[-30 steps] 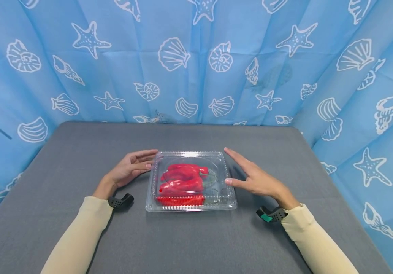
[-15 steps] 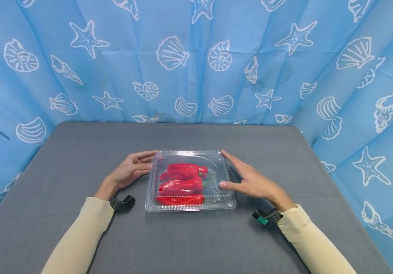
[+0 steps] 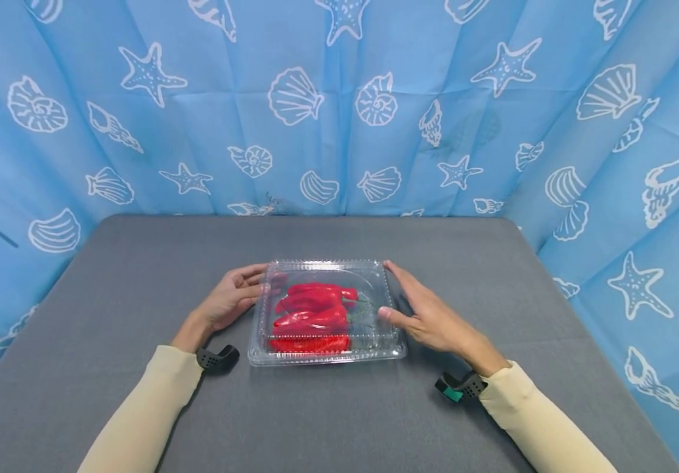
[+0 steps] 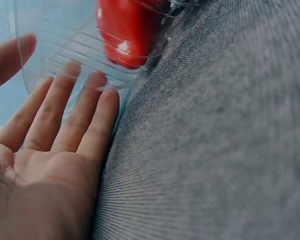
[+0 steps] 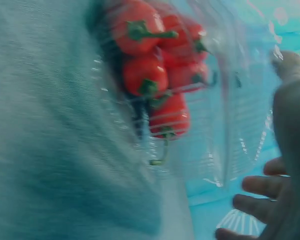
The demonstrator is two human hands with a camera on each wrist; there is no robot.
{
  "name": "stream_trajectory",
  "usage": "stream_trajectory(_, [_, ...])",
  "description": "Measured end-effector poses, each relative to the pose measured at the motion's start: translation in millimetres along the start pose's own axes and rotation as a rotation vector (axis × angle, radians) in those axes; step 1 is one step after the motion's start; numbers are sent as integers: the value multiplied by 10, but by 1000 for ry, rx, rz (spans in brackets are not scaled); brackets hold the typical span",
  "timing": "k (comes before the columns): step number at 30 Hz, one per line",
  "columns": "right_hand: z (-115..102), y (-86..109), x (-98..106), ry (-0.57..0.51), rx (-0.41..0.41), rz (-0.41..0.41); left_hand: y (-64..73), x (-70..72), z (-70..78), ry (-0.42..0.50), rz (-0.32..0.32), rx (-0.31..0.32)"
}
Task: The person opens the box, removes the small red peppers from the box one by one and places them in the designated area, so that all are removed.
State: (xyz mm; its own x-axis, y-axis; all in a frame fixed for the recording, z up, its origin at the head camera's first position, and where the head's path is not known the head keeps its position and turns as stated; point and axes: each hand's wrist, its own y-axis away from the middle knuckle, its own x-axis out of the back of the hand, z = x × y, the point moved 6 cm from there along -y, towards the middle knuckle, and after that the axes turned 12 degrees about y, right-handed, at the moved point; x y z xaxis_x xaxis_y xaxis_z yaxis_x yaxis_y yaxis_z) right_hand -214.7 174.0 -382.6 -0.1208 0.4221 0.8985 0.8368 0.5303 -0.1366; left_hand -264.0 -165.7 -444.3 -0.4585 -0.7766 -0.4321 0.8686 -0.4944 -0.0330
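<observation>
A clear plastic clamshell container [image 3: 328, 359] stands on the grey table in the head view, holding several red peppers [image 3: 312, 318] with green stems. At its left side is my left hand [image 3: 227, 299], fingers extended; the left wrist view shows fingertips [image 4: 108, 100] against the ribbed plastic wall and the thumb at the rim. My right hand [image 3: 434, 322] is at the opposite side, its thumb [image 3: 394, 316] at the lid's edge and index fingertip by the far right corner. In the blurred right wrist view, the other fingers [image 5: 262, 187] are spread apart beside the container.
Grey cloth [image 3: 339, 420] covers the table on all sides of the container. A blue curtain [image 3: 339, 131] with white shells and starfish hangs behind the table and along its sides. Each wrist wears a black band, the left [image 3: 218, 359] and the right [image 3: 463, 386].
My right hand has moved left, bringing its thumb to the container's edge. My left fingers have slid slightly further right along the container's side. The container stays in place.
</observation>
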Motion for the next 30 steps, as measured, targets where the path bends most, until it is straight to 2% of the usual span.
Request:
stream_trajectory(4, [-39, 107, 4, -22, 80, 79, 3, 3, 8, 13, -1, -30])
stream_trajectory(8, [-111, 176, -61, 26, 150, 61, 6, 26, 32, 2, 2, -66])
stream_trajectory(12, [-153, 163, -162, 91, 142, 40, 3, 50, 28, -2, 7, -76])
stream_trajectory(18, [-129, 142, -297, 12, 102, 29, -9, 58, 22, 9, -3, -75])
stream_trajectory(24, [-135, 159, -339, -72, 133, 26, -16, 52, 28, 16, -12, -76])
stream_trajectory(30, [-155, 186, -359, -89, 144, 6, -13, 57, 18, 9, -9, -72])
